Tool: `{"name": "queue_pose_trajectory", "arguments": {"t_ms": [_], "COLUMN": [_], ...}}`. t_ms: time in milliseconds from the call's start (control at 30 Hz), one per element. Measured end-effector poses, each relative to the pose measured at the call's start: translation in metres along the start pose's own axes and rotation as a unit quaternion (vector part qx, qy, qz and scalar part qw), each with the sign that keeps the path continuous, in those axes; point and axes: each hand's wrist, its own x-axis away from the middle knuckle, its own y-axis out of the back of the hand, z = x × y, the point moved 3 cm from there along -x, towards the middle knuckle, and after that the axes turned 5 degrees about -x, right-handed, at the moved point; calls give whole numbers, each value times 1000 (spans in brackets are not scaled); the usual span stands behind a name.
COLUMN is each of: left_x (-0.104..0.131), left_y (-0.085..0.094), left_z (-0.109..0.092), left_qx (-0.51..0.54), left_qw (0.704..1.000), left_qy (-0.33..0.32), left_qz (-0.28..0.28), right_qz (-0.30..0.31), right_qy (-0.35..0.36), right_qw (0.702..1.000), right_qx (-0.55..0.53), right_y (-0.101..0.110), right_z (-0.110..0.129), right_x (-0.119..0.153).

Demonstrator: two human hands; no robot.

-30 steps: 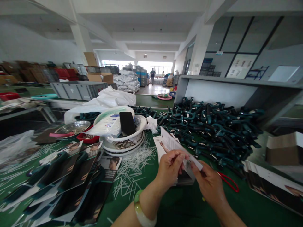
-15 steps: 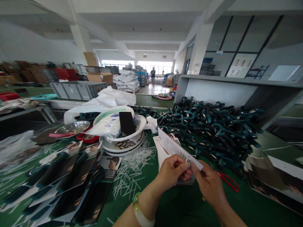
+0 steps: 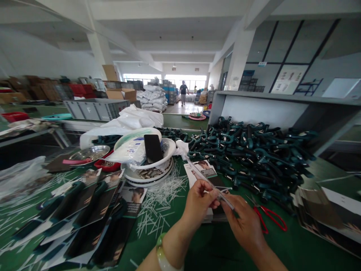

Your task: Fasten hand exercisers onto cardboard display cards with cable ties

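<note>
Both my hands are together over the stack of printed cards (image 3: pixel 207 169). My right hand (image 3: pixel 244 218) is closed on the lower end of a card (image 3: pixel 200 175), which is turned nearly edge-on. My left hand (image 3: pixel 200 199) is pinched against the card's left side, its fingertips mostly covering a thin white cable tie. The tie's tip (image 3: pixel 228 189) shows beyond the card's right side. Many loose white cable ties (image 3: pixel 158 205) lie left of my hands. Dark green clamp-like tools (image 3: pixel 248 150) are heaped behind them.
Several carded tools (image 3: pixel 76 218) overlap at left. Red-handled scissors (image 3: pixel 272 218) lie right of my right hand, and more cards (image 3: pixel 324 214) are stacked at far right. A phone (image 3: pixel 153 148) rests on white bowls with metal parts. A person (image 3: pixel 183 92) is far back.
The card has turned from showing its printed white face to nearly edge-on. My right hand has shifted slightly down, uncovering more of the scissors. My left hand stays pinched at the card.
</note>
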Motion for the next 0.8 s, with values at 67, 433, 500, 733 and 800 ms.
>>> {"name": "queue_pose_trajectory", "arguments": {"t_ms": [67,433,500,733,800], "left_x": [8,14,5,-14,-16], "left_y": [2,52,66,92,93], "left_z": [1,-10,-2,28,37], "left_qx": [18,-308,-341,-514,-503], "left_qw": [998,946,935,839,843], "left_qy": [-34,-78,-74,-145,-162], "left_qz": [-44,-60,-64,-101,-100], "right_qz": [7,144,199,281,319], "right_qy": [43,24,9,-223,-232], "right_qw": [999,980,974,872,852], "right_qx": [32,133,107,334,344], "right_y": [-2,-28,-29,15,15], "right_z": [4,22,16,-113,-145], "right_x": [0,6,5,-26,-31]}}
